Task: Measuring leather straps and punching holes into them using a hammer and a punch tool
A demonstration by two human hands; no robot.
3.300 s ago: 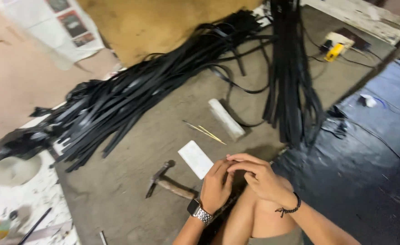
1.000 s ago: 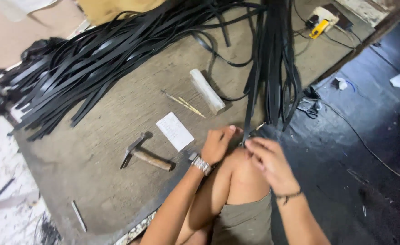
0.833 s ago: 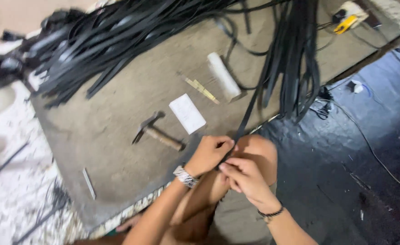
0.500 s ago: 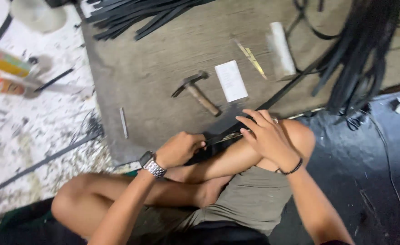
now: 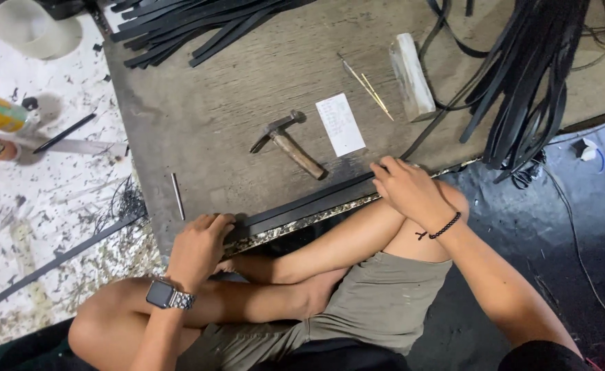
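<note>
Stretching a black strap [image 5: 302,203] along the near edge of the board [image 5: 234,137], the person pins it at both ends. The left hand [image 5: 198,249], low and left of centre, has its fingers curled over the strap's end; the right hand [image 5: 407,191], right of centre, presses fingers closed on the other part. The strap lies just below a hammer [image 5: 287,143] and a white paper slip [image 5: 340,124]. A heap of black straps [image 5: 529,75] hangs at the upper right, beside a pale block [image 5: 412,75].
</note>
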